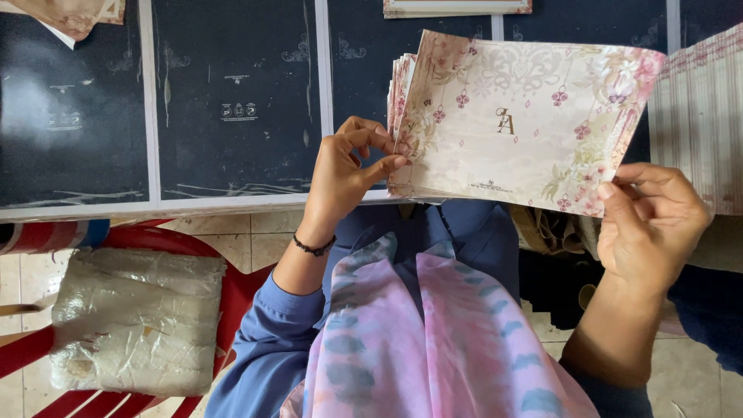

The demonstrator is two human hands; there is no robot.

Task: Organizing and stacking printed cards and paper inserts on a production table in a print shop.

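Closest to me hangs my pink and blue scarf (433, 340) over my blue sleeves, and off to my left a plastic-wrapped bundle (135, 319) sits on a red plastic chair (232, 290) above the pale tiled floor (248, 236).

A little further out are my hands. My left hand (346, 172), with a thin black bracelet (313, 248) at the wrist, is curled nearly closed, thumb and fingertips pinching the left edge of a stack of floral cards (518, 124). My right hand (648, 220) is also closed in a pinch, thumb on top, gripping the lower right corner of the same stack. Between them the cards are held up in the air, tilted slightly, cream with pink flowers and a small gold emblem in the middle (the ones behind fan out a bit at the left edge).

Beyond the stack lies the dark table surface (232, 108), made of dark printed sheets separated by pale strips. To the far right stands another row of cards (700, 116), packed on edge. At the very top another card (457, 7) lies flat, and one more corner of a card (73, 15) shows at the upper left.
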